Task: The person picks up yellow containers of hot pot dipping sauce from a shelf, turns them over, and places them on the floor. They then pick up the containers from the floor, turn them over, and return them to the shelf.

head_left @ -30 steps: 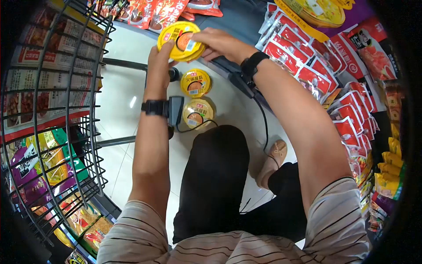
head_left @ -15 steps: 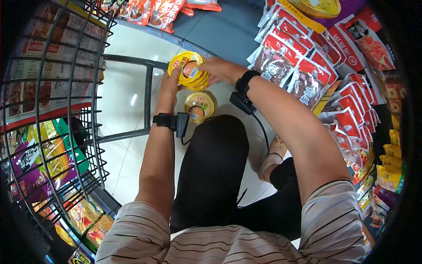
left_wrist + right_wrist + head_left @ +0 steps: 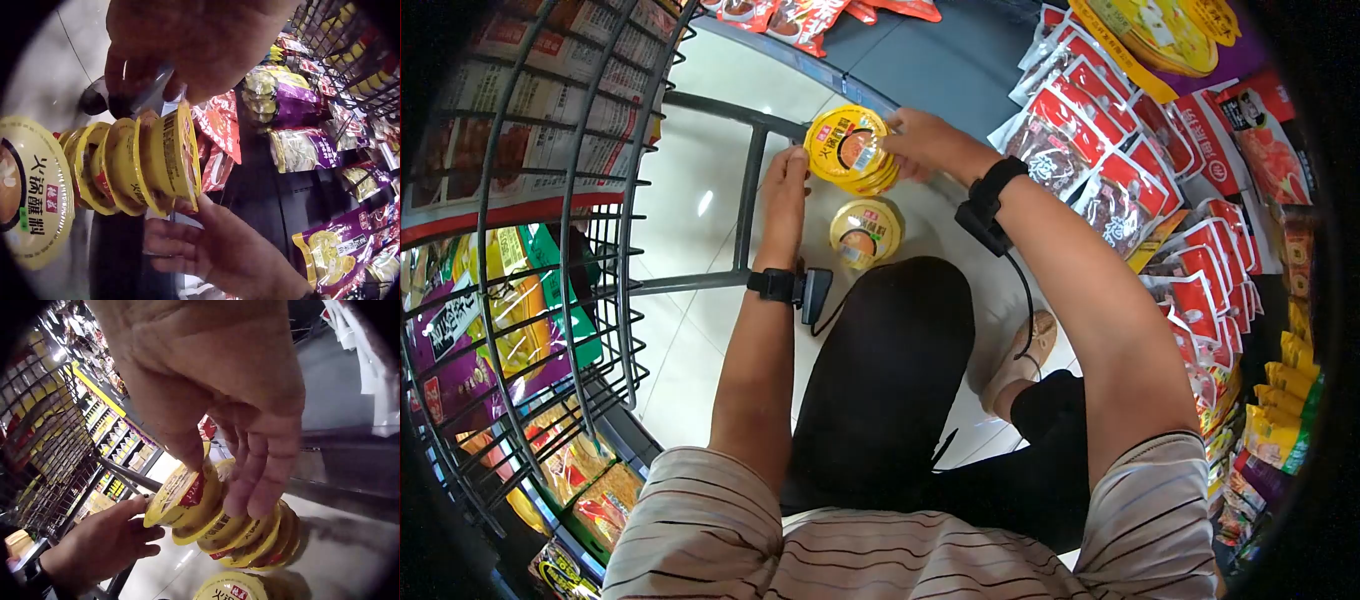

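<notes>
Several round yellow dip tubs (image 3: 847, 145) stand stacked on the floor, the top one slightly off line with those below. My right hand (image 3: 930, 145) holds the top tub, its thumb at the lid rim and its fingers along the stack's side. Opposite, my left hand (image 3: 784, 190) has its fingertips right at the rim, the fingers loosely extended in the right wrist view. One more yellow tub (image 3: 866, 234) sits on the floor on my body's side of the stack, lid up.
A black wire cart (image 3: 550, 190) stands at the left, its frame (image 3: 747, 205) reaching near my left arm. Along the right, a shelf carries red and white packets (image 3: 1115, 190). A dark shelf base (image 3: 935, 60) lies beyond the stack. My knee (image 3: 910, 310) is close to the lone tub.
Both hands have come down with the raised tub onto the floor stack, covering one of two tubs seen separately before. The left hand's fingers have loosened and shifted outward at the rim.
</notes>
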A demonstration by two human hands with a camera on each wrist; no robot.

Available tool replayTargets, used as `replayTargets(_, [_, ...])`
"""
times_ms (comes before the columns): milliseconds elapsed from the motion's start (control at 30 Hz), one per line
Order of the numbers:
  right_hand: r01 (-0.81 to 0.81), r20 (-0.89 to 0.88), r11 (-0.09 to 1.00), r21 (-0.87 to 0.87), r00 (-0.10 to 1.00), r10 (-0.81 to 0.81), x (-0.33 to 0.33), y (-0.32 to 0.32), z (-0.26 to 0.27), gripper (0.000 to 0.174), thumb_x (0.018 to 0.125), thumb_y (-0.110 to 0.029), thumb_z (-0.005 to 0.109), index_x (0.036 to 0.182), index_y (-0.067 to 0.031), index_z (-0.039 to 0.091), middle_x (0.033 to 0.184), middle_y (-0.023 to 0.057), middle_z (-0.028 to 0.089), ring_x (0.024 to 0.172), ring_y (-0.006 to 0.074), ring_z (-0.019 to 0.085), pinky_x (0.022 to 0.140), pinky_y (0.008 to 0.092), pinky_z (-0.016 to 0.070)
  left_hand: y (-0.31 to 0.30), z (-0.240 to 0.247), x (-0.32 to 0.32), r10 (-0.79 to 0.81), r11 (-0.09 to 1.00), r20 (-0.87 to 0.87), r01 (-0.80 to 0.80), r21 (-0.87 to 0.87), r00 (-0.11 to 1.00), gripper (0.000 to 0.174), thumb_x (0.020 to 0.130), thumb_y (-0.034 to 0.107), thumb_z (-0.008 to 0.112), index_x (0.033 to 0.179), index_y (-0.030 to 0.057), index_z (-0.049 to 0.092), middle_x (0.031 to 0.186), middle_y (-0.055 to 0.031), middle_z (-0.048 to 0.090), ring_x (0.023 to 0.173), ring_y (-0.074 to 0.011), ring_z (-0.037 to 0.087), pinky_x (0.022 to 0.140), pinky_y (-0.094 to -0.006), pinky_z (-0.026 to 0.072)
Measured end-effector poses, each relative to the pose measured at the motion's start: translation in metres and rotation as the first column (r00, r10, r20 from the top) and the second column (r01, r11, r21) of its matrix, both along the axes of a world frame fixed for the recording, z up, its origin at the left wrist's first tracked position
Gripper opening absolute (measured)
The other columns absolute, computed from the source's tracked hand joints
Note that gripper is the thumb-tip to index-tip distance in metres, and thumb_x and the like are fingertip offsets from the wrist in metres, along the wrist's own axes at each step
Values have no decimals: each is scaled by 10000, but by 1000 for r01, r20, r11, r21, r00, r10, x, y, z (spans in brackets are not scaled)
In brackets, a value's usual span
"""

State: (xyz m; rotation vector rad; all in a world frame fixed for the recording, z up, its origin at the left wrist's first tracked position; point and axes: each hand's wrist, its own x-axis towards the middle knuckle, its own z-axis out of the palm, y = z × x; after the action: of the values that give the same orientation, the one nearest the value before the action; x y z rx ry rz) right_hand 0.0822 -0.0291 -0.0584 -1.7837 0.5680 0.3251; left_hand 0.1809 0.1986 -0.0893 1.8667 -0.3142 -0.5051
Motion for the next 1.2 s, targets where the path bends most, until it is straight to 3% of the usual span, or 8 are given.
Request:
replayTargets(100, [21, 132, 995, 98, 991, -34, 0, -2, 0, 377, 932, -293, 604, 1172, -6, 559, 881, 95, 657, 703, 174, 671, 606, 303, 561, 1, 1, -1, -16, 997, -123, 6, -76, 992, 383, 981, 309, 582, 1214, 7, 614, 929, -25, 645, 789, -89, 593, 656, -255, 493])
replayTargets(300, [128, 115, 941, 313, 978, -171, 1, 2, -3, 267, 938, -234, 630, 1082, -17, 568, 873, 95, 652, 718, 180, 690, 639, 291, 582, -8, 8, -1, -1, 978, -126, -26, -209, 992, 287, 983, 234, 590, 1175, 21, 612, 877, -15, 640, 720, -91, 582, 657, -238, 493])
replayTargets(533, [58, 166, 812, 581, 968, -187, -4, -21, 31, 279, 909, -176, 647, 1055, 43, 551, 1030, 166, 666, 898, 270, 719, 831, 369, 611, -37, 47, -1, -50, 951, -57, 30, -307, 997, 406, 981, 272, 551, 1302, 24, 554, 1139, -83, 640, 1001, -166, 623, 827, -285, 506])
replayTargets(633, [29, 174, 825, 564, 973, -153, -15, -39, 48, 228, 957, -194, 614, 1078, -5, 573, 1055, 127, 677, 928, 228, 716, 857, 347, 596, -61, 73, -9, -133, 923, -130, 75, -378, 983, 466, 983, 254, 530, 1384, 20, 489, 1214, -114, 608, 1073, -218, 624, 829, -323, 540])
replayTargets(800, [119, 158, 843, 525, 959, -234, -40, -75, 71, 286, 967, -149, 585, 1184, 34, 557, 1129, 172, 669, 977, 253, 713, 908, 368, 590, -104, 92, -14, -319, 847, -241, 162, -506, 917, 478, 974, 230, 519, 1382, -13, 466, 1237, -146, 589, 1096, -292, 635, 870, -418, 593])
replayTargets(900, [91, 194, 796, 599, 948, -254, -64, -83, 70, 330, 979, -131, 556, 1245, 61, 517, 1180, 211, 650, 1028, 288, 701, 901, 373, 597, -134, 74, 1, -347, 867, -244, 210, -452, 906, 412, 961, 226, 545, 1296, -14, 533, 1159, -121, 635, 1021, -251, 664, 816, -388, 593])
replayTargets(967, [157, 169, 770, 618, 930, -326, -76, -83, 71, 370, 993, -123, 534, 1299, 73, 463, 1259, 233, 603, 1087, 329, 676, 898, 404, 600, -155, 82, -5, -294, 890, -243, 173, -421, 924, 322, 950, 219, 572, 1214, 35, 598, 1019, -41, 685, 906, -156, 674, 719, -302, 538])
replayTargets(1200, [233, 143, 787, 571, 916, -375, -105, -99, 66, 344, 976, -137, 584, 1253, 51, 504, 1213, 181, 623, 1065, 315, 683, 879, 388, 597, -185, 69, -38, -223, 897, -277, 87, -433, 935, 341, 970, 243, 571, 1252, 53, 596, 1039, -31, 681, 850, -118, 645, 718, -266, 499])
